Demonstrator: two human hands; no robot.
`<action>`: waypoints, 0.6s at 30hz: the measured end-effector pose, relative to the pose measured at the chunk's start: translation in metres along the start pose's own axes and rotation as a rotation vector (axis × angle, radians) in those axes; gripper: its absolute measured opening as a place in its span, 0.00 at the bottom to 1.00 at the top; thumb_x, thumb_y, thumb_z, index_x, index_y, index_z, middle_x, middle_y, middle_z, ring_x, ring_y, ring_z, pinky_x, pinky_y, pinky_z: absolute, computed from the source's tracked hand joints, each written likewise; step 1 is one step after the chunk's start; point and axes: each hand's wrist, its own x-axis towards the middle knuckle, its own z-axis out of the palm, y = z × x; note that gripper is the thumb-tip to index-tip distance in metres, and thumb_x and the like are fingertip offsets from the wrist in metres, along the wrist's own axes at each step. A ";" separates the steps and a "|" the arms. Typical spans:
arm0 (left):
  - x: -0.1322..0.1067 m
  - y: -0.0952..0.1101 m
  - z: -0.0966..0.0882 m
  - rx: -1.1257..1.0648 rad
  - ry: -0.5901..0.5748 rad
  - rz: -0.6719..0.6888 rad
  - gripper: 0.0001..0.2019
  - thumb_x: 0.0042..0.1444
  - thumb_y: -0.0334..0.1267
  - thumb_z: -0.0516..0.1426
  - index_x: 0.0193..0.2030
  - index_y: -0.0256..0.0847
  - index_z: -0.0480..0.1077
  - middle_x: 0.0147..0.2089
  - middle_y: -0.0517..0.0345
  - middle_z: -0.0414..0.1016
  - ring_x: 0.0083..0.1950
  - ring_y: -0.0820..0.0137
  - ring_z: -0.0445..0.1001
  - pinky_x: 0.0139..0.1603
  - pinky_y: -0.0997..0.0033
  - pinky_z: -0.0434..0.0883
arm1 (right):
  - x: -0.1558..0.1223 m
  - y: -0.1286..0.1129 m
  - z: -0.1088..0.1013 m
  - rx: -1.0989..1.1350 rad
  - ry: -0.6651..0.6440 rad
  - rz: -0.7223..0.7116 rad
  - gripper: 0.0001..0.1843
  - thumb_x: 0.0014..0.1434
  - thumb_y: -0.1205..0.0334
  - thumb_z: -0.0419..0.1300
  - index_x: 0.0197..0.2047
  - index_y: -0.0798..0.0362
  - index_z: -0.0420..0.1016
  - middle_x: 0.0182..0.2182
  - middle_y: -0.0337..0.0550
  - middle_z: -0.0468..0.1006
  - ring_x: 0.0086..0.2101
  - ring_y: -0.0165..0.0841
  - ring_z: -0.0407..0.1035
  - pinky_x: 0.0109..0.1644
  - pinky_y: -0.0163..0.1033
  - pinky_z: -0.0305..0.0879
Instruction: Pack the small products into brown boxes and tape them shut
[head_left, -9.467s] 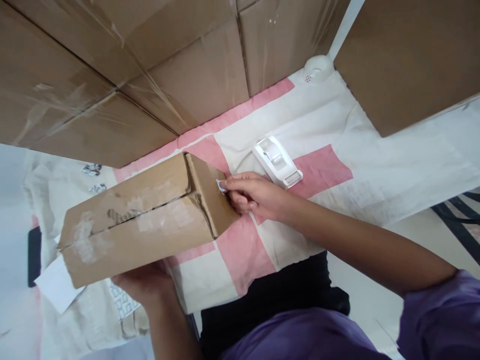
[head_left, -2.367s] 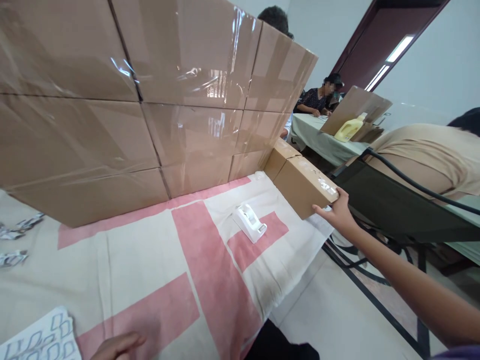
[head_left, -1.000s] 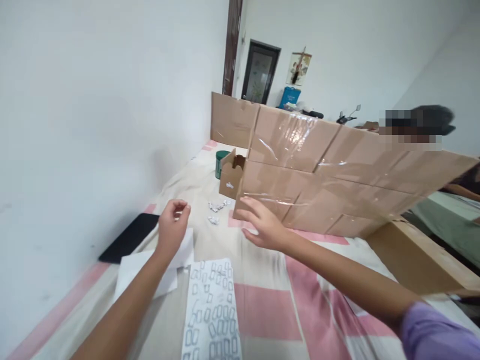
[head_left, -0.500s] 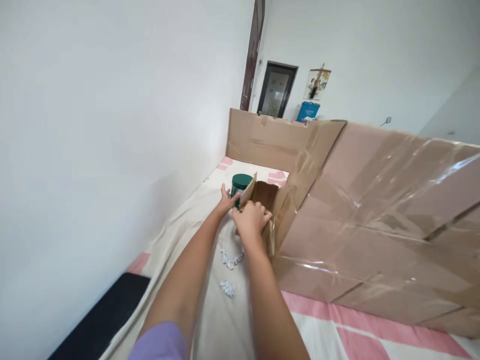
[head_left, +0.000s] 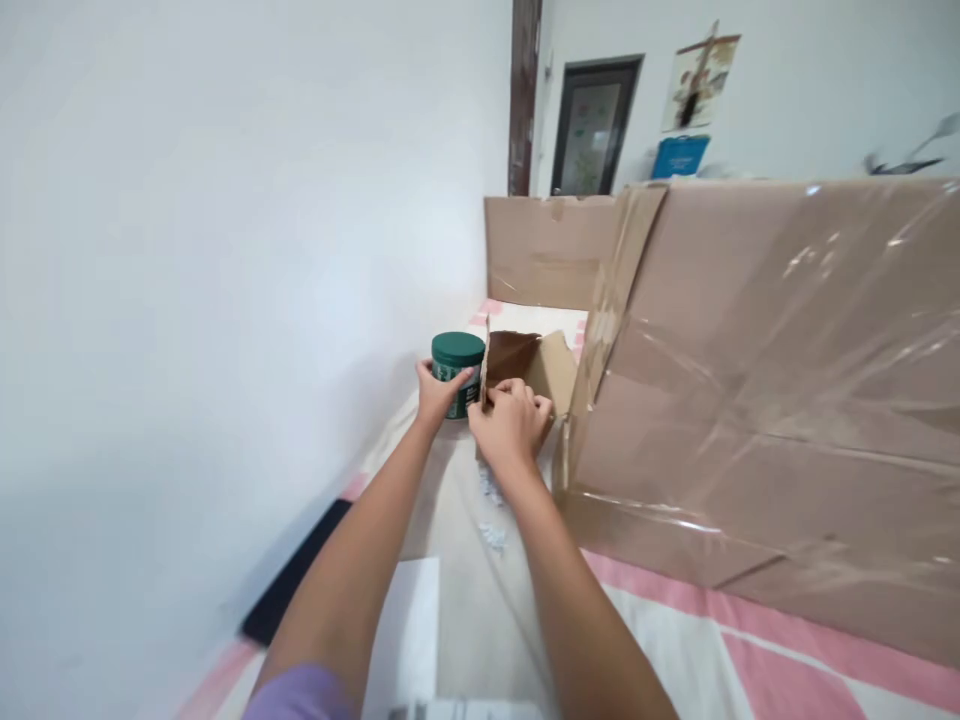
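A dark green lidded tub (head_left: 457,350) stands upright on the bedding, left of a small open cardboard box (head_left: 514,350). My left hand (head_left: 438,394) is wrapped round the tub, with its thumb across the label. Just to the right, my right hand (head_left: 514,415) grips the near edge of the small box, fingers bent over the cardboard. One flap of that box stands up between the tub and the box opening. Below my right hand lie small crumpled white paper bits (head_left: 493,537). The inside of the box is mostly hidden from this angle.
Tall taped cardboard panels (head_left: 750,380) stand along the right and at the back. A white wall (head_left: 225,250) rises on the left. Beside it lies a black flat object (head_left: 296,575). A white paper sheet (head_left: 409,620) lies near my left forearm, on the cloth (head_left: 465,510).
My left hand has closed round the green tub, which now sits slightly left of the box and shows more fully. The view has shifted, and a white sheet has come into sight.
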 end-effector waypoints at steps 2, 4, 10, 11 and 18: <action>-0.021 0.032 -0.053 0.002 0.088 0.015 0.29 0.53 0.48 0.66 0.54 0.35 0.61 0.57 0.43 0.73 0.55 0.62 0.75 0.58 0.60 0.70 | -0.016 -0.025 -0.021 0.106 -0.014 -0.188 0.13 0.61 0.62 0.63 0.48 0.52 0.82 0.47 0.53 0.73 0.49 0.47 0.65 0.57 0.57 0.56; -0.055 0.066 -0.102 -0.032 0.141 0.028 0.30 0.52 0.53 0.66 0.54 0.36 0.65 0.55 0.46 0.76 0.54 0.60 0.76 0.58 0.58 0.72 | -0.039 -0.051 -0.051 0.152 -0.037 -0.398 0.24 0.58 0.62 0.65 0.59 0.49 0.77 0.48 0.52 0.71 0.50 0.46 0.64 0.55 0.55 0.57; -0.210 0.132 -0.172 -0.297 0.171 -0.015 0.38 0.58 0.72 0.42 0.54 0.42 0.71 0.52 0.49 0.80 0.55 0.52 0.79 0.56 0.52 0.78 | -0.140 -0.064 -0.164 0.157 -0.008 -0.833 0.29 0.65 0.66 0.56 0.68 0.50 0.67 0.45 0.51 0.68 0.46 0.43 0.65 0.47 0.51 0.59; -0.234 0.139 -0.174 -0.371 0.195 -0.016 0.37 0.58 0.71 0.42 0.56 0.44 0.71 0.54 0.50 0.79 0.59 0.52 0.77 0.58 0.52 0.77 | -0.159 -0.053 -0.182 0.162 0.015 -0.854 0.28 0.67 0.67 0.55 0.69 0.50 0.66 0.43 0.49 0.68 0.44 0.41 0.65 0.46 0.50 0.59; -0.341 0.198 -0.152 -0.468 0.212 0.074 0.33 0.61 0.69 0.43 0.59 0.52 0.71 0.51 0.54 0.81 0.58 0.52 0.77 0.57 0.49 0.77 | -0.283 0.074 -0.290 0.154 -0.038 -0.674 0.22 0.69 0.64 0.59 0.65 0.53 0.68 0.38 0.45 0.64 0.38 0.38 0.62 0.43 0.47 0.68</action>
